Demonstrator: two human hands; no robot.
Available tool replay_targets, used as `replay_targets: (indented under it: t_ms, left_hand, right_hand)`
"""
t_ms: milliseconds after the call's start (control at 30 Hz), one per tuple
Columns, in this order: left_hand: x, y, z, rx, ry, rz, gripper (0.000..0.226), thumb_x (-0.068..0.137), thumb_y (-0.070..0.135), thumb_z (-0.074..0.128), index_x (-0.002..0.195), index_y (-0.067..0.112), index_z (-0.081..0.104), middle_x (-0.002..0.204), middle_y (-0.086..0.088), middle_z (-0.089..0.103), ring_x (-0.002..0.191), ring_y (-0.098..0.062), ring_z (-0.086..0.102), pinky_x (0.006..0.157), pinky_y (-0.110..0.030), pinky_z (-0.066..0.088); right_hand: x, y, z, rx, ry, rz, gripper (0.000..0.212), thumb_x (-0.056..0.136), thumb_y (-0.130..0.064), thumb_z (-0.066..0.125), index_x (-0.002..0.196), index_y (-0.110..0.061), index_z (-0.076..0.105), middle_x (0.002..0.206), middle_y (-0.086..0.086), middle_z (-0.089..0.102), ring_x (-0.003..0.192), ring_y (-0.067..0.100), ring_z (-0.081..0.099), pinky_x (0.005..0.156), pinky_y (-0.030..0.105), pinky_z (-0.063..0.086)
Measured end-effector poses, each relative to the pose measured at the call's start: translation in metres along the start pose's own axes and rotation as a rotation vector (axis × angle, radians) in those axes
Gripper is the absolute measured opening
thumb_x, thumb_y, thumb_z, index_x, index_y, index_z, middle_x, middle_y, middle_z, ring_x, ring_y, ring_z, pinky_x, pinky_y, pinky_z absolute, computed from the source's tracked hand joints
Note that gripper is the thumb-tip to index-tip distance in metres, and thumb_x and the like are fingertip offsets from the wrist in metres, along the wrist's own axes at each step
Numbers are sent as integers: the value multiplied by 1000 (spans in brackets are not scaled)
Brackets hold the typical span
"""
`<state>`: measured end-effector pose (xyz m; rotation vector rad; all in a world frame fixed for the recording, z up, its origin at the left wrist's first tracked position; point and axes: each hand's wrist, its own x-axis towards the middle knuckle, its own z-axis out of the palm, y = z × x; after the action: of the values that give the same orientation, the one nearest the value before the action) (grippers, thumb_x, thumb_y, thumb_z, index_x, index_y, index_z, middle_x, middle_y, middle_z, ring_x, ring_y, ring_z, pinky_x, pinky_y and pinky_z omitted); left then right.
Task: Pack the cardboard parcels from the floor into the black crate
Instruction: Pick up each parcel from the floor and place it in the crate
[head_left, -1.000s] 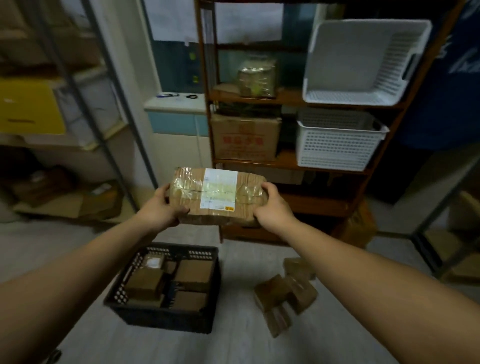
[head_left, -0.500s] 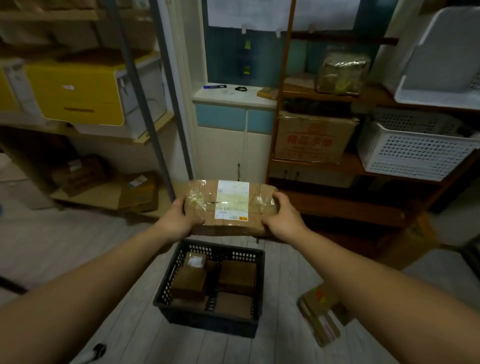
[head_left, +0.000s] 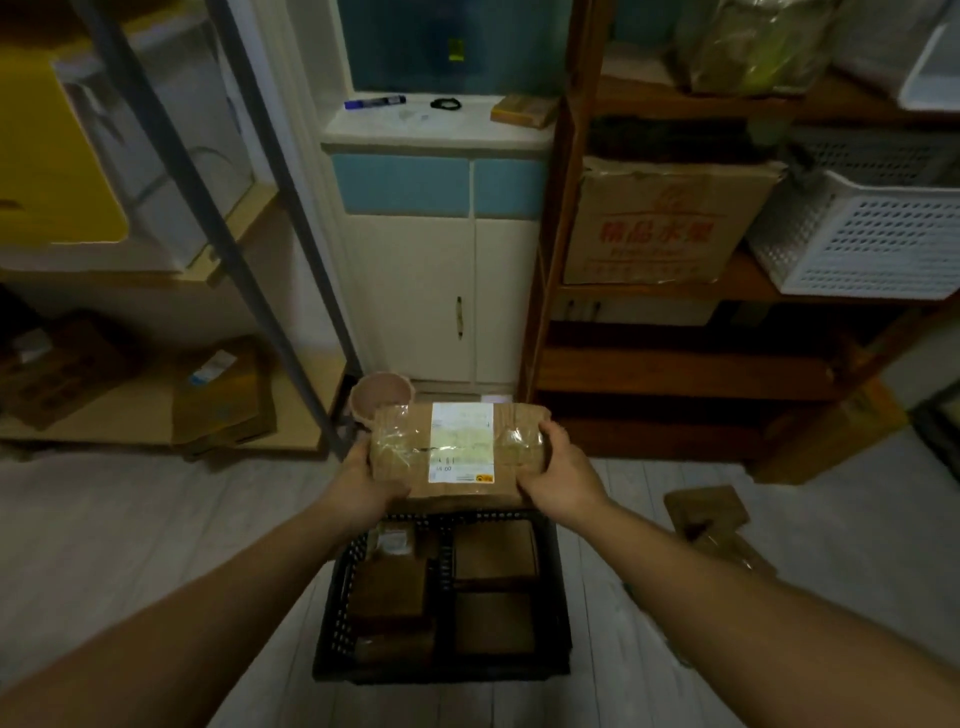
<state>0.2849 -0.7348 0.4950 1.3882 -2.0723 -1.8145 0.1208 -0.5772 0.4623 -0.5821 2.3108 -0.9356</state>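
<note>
The tall brown wooden shelving unit (head_left: 566, 218) stands beyond and to the right of the black perforated plastic crate (head_left: 335, 618), which sits on the pale plank floor (head_left: 130, 545) and serves here as the landmark. On that unit a large printed cardboard carton (head_left: 670, 218) rests on a shelf, with a white perforated plastic basket (head_left: 857, 239) just to its right. Straight beyond the crate is a cream cabinet with pale blue drawer fronts (head_left: 415, 270). The crate already holds several brown cardboard parcels (head_left: 493, 551) lying flat, side by side. Above the crate's far rim, clear of it, hangs a taped brown cardboard parcel with a white shipping label (head_left: 460, 449), held level with the label facing up. The left hand (head_left: 366, 480) clasps its left end and the right hand (head_left: 558, 475) its right end, fingers curled firmly around the edges. To the right of the crate, a few more brown cardboard parcels (head_left: 706, 512) lie on the floor. Beyond the crate, just behind the held parcel's left corner, stands a small round pinkish cup (head_left: 382, 397).
</note>
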Motion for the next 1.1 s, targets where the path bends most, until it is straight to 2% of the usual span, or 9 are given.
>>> replay_targets:
  t_ms: [167,267,400,500,600,667,733,900,1100]
  left_hand:
    - [59,-53,7,82,-95,23,59,79,0,68,131,9,41,118,-5,54,98,-17,52,84,-29,46]
    - [99,-108,23,119,-146,27,52,75,9,74,121,9,49,116,-5,60,96,-16,61,83,-32,55]
    - [162,-192,63,264,-165,83,62,82,16,69,135,11,38,132,-7,49,123,-27,50,103,-37,44]
    - [212,-255,97,371,-139,115,73,86,17,65,146,14,22,135,-6,44,128,-28,44,101,-31,37]
    - [269,-324,124,403,-162,73,91,82,17,69,150,17,8,149,-15,31,135,-31,35,109,-37,32]
    - [296,-359,140,429,-191,41,96,82,21,69,150,20,2,145,-8,33,133,-31,36,110,-40,32]
    - [314,-378,153,434,-210,50,97,83,20,67,150,24,-4,137,-5,39,128,-29,42,106,-39,35]
    - [350,-406,173,509,-228,52,98,81,23,69,149,31,-1,141,-12,41,124,-27,48,105,-40,40]
    - [366,-418,193,516,-208,22,97,84,22,66,150,27,-6,140,-9,43,126,-26,46,104,-37,38]
  right_hand:
    - [21,35,53,-15,11,100,94,78,-38,73,150,-30,14,140,6,37,124,28,48,99,35,46]
    - [45,81,97,-34,-18,157,99,75,-39,75,150,-31,11,142,6,28,121,30,48,98,40,50]
    - [95,157,156,-76,-9,156,95,75,-39,74,149,-27,15,144,7,23,122,30,46,100,40,48]
    - [137,218,202,-121,-16,145,95,77,-43,71,150,-28,13,147,8,21,128,31,41,106,39,41]
    - [173,277,246,-144,-20,164,94,81,-45,68,152,-27,9,150,9,18,131,32,39,107,38,37]
    - [188,309,270,-145,-7,174,92,82,-45,67,152,-27,11,150,9,18,130,32,40,107,39,37]
    - [202,333,287,-141,10,174,91,82,-45,67,152,-27,12,150,9,19,130,32,40,107,40,38]
    - [227,365,303,-150,28,185,87,83,-45,64,152,-27,13,156,8,11,135,34,35,111,45,35]
    - [235,386,312,-385,11,132,67,94,-54,40,151,-28,16,160,13,-4,140,40,23,114,47,26]
